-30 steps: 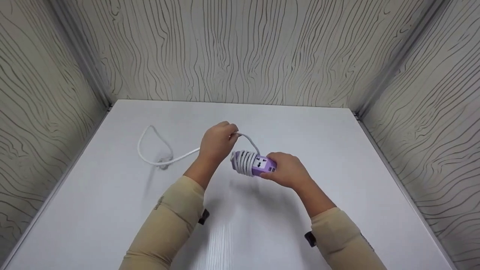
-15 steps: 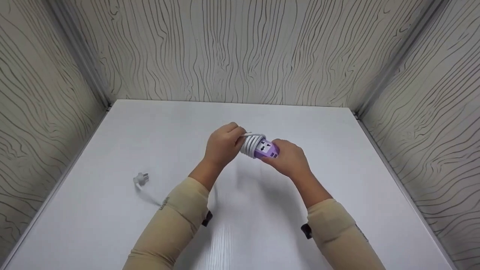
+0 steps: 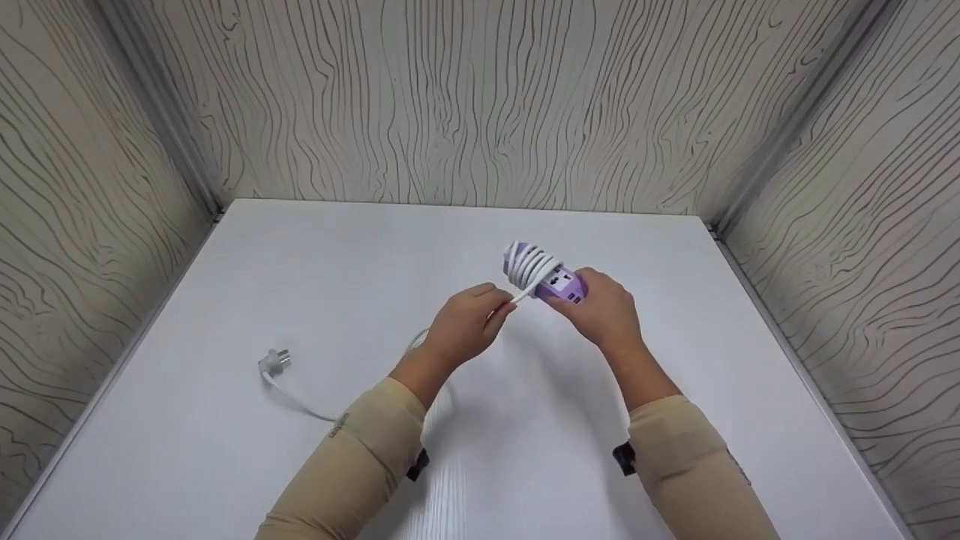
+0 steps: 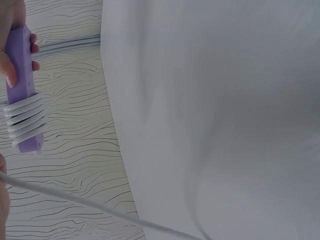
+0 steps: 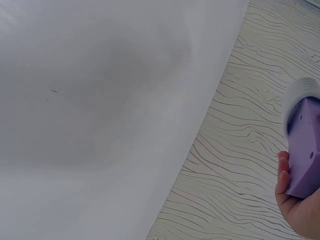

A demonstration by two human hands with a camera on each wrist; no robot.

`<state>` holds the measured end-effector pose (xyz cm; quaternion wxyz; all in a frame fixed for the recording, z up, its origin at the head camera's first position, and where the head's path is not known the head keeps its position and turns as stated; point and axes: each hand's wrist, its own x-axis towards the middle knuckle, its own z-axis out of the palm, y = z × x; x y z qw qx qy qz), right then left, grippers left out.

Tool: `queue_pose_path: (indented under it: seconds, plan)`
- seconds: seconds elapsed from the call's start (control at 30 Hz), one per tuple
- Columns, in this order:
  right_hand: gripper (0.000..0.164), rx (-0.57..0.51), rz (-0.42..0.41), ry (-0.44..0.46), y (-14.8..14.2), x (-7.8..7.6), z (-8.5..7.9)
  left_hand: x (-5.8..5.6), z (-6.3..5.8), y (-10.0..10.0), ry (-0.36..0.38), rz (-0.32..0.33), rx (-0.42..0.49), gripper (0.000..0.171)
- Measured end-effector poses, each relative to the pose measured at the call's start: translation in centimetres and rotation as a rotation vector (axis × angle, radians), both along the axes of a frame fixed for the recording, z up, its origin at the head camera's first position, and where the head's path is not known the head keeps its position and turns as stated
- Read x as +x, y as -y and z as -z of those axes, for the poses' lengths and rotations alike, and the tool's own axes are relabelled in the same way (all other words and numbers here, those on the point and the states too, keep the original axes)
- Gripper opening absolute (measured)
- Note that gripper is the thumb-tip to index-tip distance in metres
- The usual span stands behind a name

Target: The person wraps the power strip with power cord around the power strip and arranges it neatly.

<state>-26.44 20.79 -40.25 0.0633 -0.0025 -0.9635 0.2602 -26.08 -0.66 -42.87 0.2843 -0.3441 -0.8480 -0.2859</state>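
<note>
My right hand [image 3: 604, 311] grips the near end of a purple power strip [image 3: 566, 285], holding it above the table with its sockets facing up. Several turns of white cord [image 3: 531, 268] are wound around the strip's far part. Just left of it, my left hand [image 3: 471, 322] pinches the cord where it leaves the coils. From there the cord runs under the left forearm to a plug [image 3: 275, 361] at the left. In the left wrist view, the strip [image 4: 21, 65] shows its side, and a loose stretch of cord [image 4: 90, 202] crosses below. The right wrist view shows the strip's underside [image 5: 304, 145].
A white table [image 3: 337, 247] lies under the hands. Wood-grain panels rise behind it [image 3: 480, 105] and along both sides. Each forearm wears a beige sleeve [image 3: 697, 465] with a small black piece at its inner side.
The left hand has carried the cord over the strip and down toward me. The strip has risen and shifted right in the right hand. The plug has slid nearer on the left.
</note>
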Motion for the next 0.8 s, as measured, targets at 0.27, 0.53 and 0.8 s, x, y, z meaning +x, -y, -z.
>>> queue_pose_path:
  seconds: [0.27,0.53,0.8]
  plan:
    - [0.06,-0.073,0.023,-0.07,-0.1,0.4,-0.4,0.4,1.0,-0.2,0.208,0.028,0.025,0.016]
    - [0.06,-0.139,-0.006,-0.136,0.1,1.0,-1.3,0.0,1.8,-0.4,0.286,0.077,0.114,0.019]
    - [0.06,-0.188,-0.084,-0.178,0.8,1.9,-1.9,-0.1,2.3,-0.4,0.346,0.163,0.192,0.018]
